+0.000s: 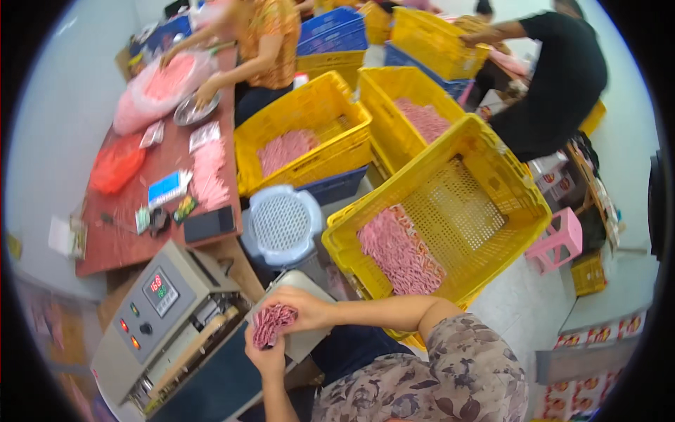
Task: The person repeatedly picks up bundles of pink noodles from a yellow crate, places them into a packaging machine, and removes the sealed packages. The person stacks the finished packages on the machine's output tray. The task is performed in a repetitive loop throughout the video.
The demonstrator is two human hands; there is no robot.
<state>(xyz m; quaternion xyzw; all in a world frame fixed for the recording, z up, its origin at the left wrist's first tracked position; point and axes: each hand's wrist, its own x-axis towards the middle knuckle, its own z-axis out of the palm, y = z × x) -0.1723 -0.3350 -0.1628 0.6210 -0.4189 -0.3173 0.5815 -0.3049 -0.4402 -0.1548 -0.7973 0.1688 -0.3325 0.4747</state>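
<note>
My left hand [266, 360] and my right hand [304, 309] are closed together around a bunch of thin, pink-and-dark-red packet-like pieces [273, 325]. The left hand grips it from below and the right hand from above and the side. Their exact kind is too small to make out. Just left of my hands stands a grey band sealer [165, 302] with a lit display, indicator lights and a belt. To the right, a tilted yellow crate [503, 151] holds rows of similar pink pieces [401, 254] along its near left side.
A light blue stool [281, 225] stands beyond my hands. Yellow crates [309, 98] with pink pieces stand further back. The red table [126, 218] carries a black phone [209, 224], a metal bowl [197, 111] and a large bag [165, 84], where a co-worker's hands work. A pink stool [559, 239] stands at right.
</note>
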